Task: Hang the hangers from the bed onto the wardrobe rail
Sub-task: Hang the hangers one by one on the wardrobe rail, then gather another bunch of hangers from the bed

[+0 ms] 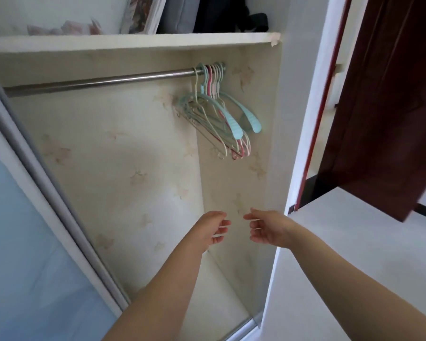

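Pale, faintly flowered paper was seen lining the inside of the open wardrobe, which filled most of the view. A white shelf was fixed across the top, and folded dark and grey items were stacked on it toward twelve o'clock. A dark red door was seen standing at about two o'clock, outside the wardrobe's white side panel. Beneath the shelf, a metal wardrobe rail was run from ten o'clock up toward the right wall.

The hangers were found bunched at the right-hand end of the rail, close against the side wall, at about one o'clock from the centre. Thin hangers in cream, pink and pale green were hung with their hooks packed together, and two broader turquoise ones with ribbed shoulder ends were set among them. All were tilted the same way, with their lower ends swung forward and to the right.

Both bare forearms were reached in from six o'clock. The left hand and the right hand were held near each other, well below the hangers, with fingers loosely curled and nothing gripped.
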